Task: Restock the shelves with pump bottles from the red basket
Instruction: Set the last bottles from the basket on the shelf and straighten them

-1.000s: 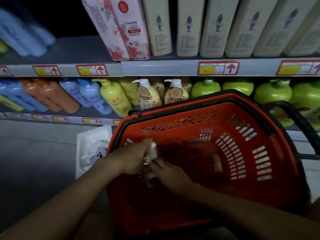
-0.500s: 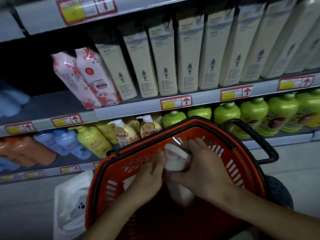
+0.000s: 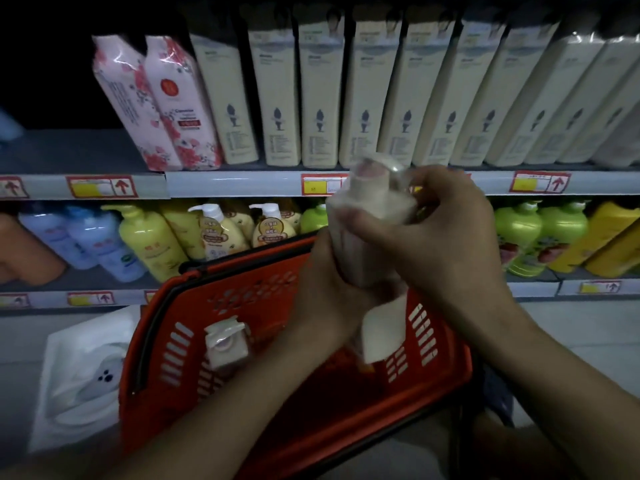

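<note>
Both hands were clamped on one pale pump bottle (image 3: pixel 372 216) held upright above the far rim of the red basket (image 3: pixel 277 296): the right hand (image 3: pixel 446 244) wrapped the shoulder and neck from the right, thumb across the front, and the left hand (image 3: pixel 329 282) gripped the body lower down. The bottle was blurred, so its label could not be read, and whether a white piece below the hands belonged to it could not be told. Behind, the shelves (image 3: pixel 242 183) looked largely stocked; tall cream cartons (image 3: pixel 318 98) filled the upper shelf almost to its right end, with two pink floral packs (image 3: pixel 162 102) beside a bare stretch at its left end, while yellow bottles (image 3: pixel 149 237) and green bottles (image 3: pixel 540 233) stood along the lower shelf. Judging by this, the task was underway rather than finished: the held bottle had not yet reached a shelf. At least one small capped bottle (image 3: pixel 225 348) remained inside the basket near its left wall, so more placing was left.
</note>
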Available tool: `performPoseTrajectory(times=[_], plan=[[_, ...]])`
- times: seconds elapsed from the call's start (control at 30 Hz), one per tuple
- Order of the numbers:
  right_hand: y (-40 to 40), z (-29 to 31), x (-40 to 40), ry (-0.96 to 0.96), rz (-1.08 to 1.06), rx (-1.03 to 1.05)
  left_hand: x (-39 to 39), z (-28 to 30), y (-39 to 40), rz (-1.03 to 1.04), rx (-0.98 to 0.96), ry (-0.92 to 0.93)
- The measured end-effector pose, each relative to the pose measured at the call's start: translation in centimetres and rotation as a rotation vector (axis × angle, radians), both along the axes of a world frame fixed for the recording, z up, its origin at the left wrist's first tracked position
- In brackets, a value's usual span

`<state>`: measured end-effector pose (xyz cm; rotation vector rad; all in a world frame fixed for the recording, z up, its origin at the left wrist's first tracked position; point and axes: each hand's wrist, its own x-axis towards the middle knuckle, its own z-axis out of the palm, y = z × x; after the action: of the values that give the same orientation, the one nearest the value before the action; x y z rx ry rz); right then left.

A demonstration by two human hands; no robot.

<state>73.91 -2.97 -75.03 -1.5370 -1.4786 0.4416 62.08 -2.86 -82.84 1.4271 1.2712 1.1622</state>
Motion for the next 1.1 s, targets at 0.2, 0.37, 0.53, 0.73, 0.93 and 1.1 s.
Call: performPoseTrajectory(times=[0.2,0.37,0.53,0.73,0.93,1.1], plan=[[1.3,1.5,2.6,0.401,0.198,-0.152,-2.2,3.0,1.0,0.063,-0.205,-0.482],[-0.1,0.6,0.8,0.551,0.805,-0.713,-5.0,4.7,1.8,0.054,-0.238,-0.561],[-0.9,-1.8,-1.6,0.223,0.479,-0.286,-5.4,5.9,2.1,0.026,-0.294,-0.493],[-1.7,-3.6,-3.1,-0.312,0.299,-0.143,-5.4,5.4,1.4,0.101,-0.299,-0.535],[0.3,-3.3,-2.1,0.397,0.581,-0.522,-7.5,5.6,1.5,0.033,-0.234,-0.502],[-0.4,-3.7,-1.4,0.552,0.583,-0.561,-7.5,5.2,1.3,-0.100,-0.182,-0.355]])
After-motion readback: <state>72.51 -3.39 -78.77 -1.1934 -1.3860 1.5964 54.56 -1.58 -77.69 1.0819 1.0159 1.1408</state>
